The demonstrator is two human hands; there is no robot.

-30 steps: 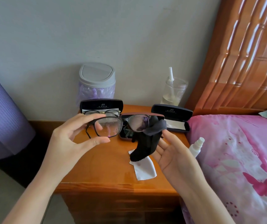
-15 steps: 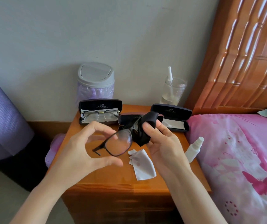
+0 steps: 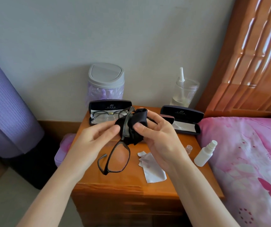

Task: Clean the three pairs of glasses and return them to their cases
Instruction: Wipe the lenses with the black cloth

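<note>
Two sets of fingertips close on the same lens. The left hand [image 3: 97, 138] pinches, thumb against fingertips, the cloth-covered edge of the black-framed glasses [image 3: 118, 158]. The right hand [image 3: 159, 138] curls round the black cloth [image 3: 139, 117], its thumb pressing the cloth onto the upper lens from the near side. The glasses are held above the nightstand [image 3: 131, 184], turned nearly on end. The upper lens is wrapped in the cloth, and the lower lens hangs bare with one temple showing beside it. Behind the left fingers an open case [image 3: 110, 104] holds a thin-rimmed pair [image 3: 108, 114]. A second open case [image 3: 182, 113] lies at the right rear with a pale cloth [image 3: 184, 126] inside. A third case [image 3: 168, 117], reddish-rimmed, is mostly hidden by the right hand. On the wood lie a crumpled white wipe [image 3: 153, 169], a small clear cap [image 3: 188, 147] and, at the edge, a white spray bottle [image 3: 204, 154]. A swing-lid bin [image 3: 106, 77] and a clear jar [image 3: 184, 91] stand by the wall.
</note>
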